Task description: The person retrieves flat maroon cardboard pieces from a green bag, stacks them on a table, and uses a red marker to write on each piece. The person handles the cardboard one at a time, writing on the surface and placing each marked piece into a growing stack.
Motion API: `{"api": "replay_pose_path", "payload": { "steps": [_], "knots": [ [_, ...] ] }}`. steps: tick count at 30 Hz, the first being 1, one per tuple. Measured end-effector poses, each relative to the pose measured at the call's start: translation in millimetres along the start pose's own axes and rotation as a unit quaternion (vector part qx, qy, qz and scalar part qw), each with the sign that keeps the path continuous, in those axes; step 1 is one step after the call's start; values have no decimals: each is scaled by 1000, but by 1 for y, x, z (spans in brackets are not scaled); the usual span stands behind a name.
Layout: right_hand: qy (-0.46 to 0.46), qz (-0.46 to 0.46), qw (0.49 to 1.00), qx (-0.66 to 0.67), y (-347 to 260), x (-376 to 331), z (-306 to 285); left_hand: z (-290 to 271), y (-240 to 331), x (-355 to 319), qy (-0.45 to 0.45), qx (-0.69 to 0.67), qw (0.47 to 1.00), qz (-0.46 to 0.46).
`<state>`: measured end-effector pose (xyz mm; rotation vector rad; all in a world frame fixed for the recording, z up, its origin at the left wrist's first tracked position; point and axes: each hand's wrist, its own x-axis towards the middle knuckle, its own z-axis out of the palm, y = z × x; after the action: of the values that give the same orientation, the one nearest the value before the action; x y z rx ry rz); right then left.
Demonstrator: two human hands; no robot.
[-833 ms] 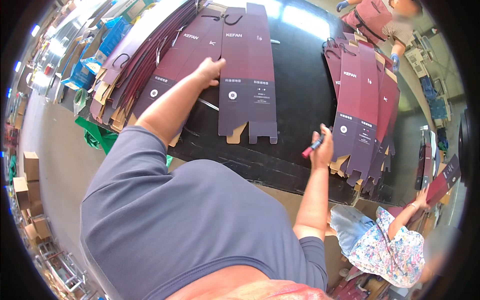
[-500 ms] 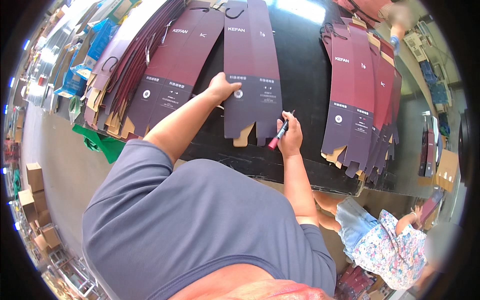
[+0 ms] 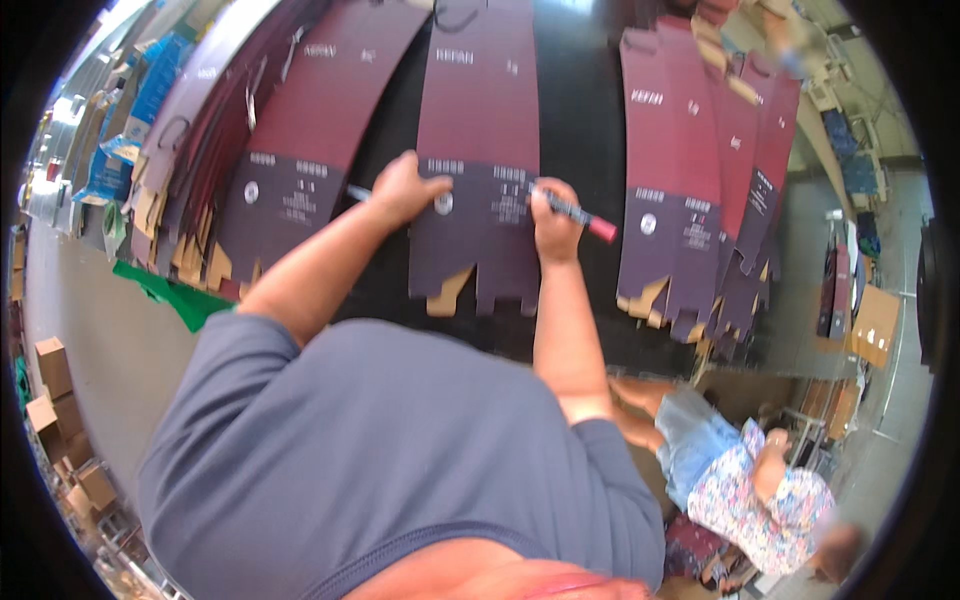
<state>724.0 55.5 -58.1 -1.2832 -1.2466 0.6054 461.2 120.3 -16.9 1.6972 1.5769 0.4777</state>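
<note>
A long flat folded carton [image 3: 476,120], maroon above and dark purple below, lies in front of me on the black table. My left hand [image 3: 405,190] grips its left edge, thumb on the printed face and fingers curled at the side. A thin pale stick [image 3: 359,192] pokes out by that wrist; its kind I cannot make out. In my right hand [image 3: 557,222] is a marker [image 3: 584,217] with a pinkish-red end pointing right. Its other end is at the carton's right edge, beside the small printed marks; whether it touches is blurred.
Fanned stacks of like cartons lie left [image 3: 300,130] and right [image 3: 668,150] on the black table [image 3: 585,290]. Blue packages [image 3: 110,170] and green cloth [image 3: 178,295] are at the far left. A person in a floral top [image 3: 755,500] stands at the lower right; another person's arm shows blurred beyond.
My right hand has moved up and left from the carton's lower right corner to its printed marks, turning the marker's red end rightward. My left hand still holds the left edge. The view has shifted.
</note>
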Motion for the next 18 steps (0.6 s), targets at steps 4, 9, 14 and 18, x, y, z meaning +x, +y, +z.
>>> {"api": "replay_pose_path", "payload": {
  "steps": [4,9,14,18],
  "knots": [
    [-5,40,999,17,0,-3,5,-9,14,-5,-11,29,999,-39],
    [-11,38,999,6,-5,-5,7,-11,14,-7,-37,4,997,-66],
    [-10,12,999,-35,-8,-2,8,-12,17,-6,-41,-14,997,-68],
    [-17,2,998,-60,-11,0,7,-9,12,-5,-38,-22,997,-71]
  ]
}}
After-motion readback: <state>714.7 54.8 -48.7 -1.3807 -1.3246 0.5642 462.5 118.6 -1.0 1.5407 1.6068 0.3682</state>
